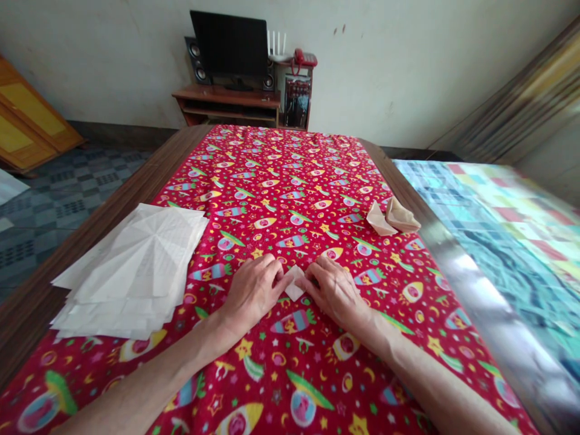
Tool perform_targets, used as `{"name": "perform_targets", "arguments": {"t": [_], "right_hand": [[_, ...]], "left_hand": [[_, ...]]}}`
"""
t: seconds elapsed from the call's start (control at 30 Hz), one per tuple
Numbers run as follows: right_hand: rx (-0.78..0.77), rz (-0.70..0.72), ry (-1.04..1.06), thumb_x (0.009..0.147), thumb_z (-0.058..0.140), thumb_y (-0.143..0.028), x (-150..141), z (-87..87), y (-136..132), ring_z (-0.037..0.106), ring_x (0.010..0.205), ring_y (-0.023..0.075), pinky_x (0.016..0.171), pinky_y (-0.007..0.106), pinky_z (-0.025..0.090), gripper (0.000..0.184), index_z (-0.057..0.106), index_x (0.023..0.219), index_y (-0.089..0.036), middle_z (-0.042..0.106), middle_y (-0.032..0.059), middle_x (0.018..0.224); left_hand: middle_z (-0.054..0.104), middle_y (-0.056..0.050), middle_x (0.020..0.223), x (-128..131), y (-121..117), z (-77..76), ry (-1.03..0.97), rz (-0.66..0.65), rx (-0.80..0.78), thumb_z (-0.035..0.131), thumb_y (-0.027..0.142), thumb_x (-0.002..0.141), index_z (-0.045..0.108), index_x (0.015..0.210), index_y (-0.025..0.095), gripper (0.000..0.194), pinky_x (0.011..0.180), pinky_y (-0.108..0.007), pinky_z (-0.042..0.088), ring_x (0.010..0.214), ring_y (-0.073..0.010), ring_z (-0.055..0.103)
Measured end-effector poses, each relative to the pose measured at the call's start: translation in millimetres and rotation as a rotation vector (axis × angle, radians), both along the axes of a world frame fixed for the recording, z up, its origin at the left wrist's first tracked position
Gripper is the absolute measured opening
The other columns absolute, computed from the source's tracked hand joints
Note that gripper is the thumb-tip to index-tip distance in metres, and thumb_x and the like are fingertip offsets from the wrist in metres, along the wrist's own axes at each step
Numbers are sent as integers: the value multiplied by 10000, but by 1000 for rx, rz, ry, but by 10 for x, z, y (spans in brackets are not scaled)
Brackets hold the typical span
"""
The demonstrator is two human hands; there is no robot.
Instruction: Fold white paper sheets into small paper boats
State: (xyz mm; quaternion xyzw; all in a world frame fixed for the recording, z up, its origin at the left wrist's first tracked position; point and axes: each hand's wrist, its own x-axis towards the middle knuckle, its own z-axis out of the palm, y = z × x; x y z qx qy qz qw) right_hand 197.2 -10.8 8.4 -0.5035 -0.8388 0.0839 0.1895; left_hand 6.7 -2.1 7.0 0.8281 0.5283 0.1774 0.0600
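Note:
A small folded piece of white paper (pixel 295 284) lies on the red patterned cloth (pixel 290 374), between my two hands. My left hand (pixel 257 281) pinches its left corner with thumb and curled fingers. On the opposite side my right hand (pixel 333 287) grips the right corner the same way. To the left rests a stack of creased white sheets (pixel 136 266), the top one marked with folds spreading from a centre. Two folded paper shapes (pixel 393 216) sit together near the cloth's right edge.
The cloth covers a dark wooden table (pixel 489 308). Beyond its far end a desk (pixel 226 99) holds a monitor (pixel 230 45), speakers, a white router and a red telephone (pixel 304 58). At right is a bed (pixel 498 241) with patterned covers; an orange cabinet (pixel 34 121) stands left.

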Motion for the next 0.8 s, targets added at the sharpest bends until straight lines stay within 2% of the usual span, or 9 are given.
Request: {"name": "perform_targets", "arguments": {"t": [0.13,0.33,0.47,0.57,0.7,0.8], "right_hand": [[10,-2,-2,920,524,-384,20,-30,34,512,687,133,641,248,377,245,541,764,-196,550,24,771],[20,12,39,906,545,-377,64,-91,52,514,671,124,614,237,369,226,550,771,-196,560,19,777],[30,32,59,916,523,-326,66,-57,34,520,699,133,650,241,385,182,551,797,-192,563,31,791],[-8,35,124,913,518,-276,56,-16,23,517,694,130,646,236,379,159,542,779,-192,566,21,774],[-133,-68,314,899,523,-276,13,-22,5,477,581,100,570,217,341,200,532,719,-190,534,-23,651],[-214,-159,452,889,522,-302,-52,-51,-22,410,509,79,510,209,296,256,511,662,-184,467,-50,566]], "left_hand": [[564,19,719,-11,22,10,7,5,-13,530,424,899,544,700,204,297,629,-280,347,643,-142,535],[557,33,732,-107,41,-35,-29,4,-42,623,346,852,531,708,201,224,611,-262,349,652,-129,533],[553,23,757,-142,23,-52,-56,-25,-36,604,329,865,523,726,200,207,644,-266,377,680,-140,534],[563,-3,814,-160,-19,-26,-107,-47,-28,525,325,912,531,795,196,174,696,-274,408,746,-157,550],[581,-36,861,-138,-92,26,-182,-65,-53,385,360,964,536,876,194,241,767,-313,438,826,-187,566],[592,-40,841,-64,-129,31,-253,-78,-47,408,395,946,520,876,193,241,748,-311,461,808,-191,581]]}}
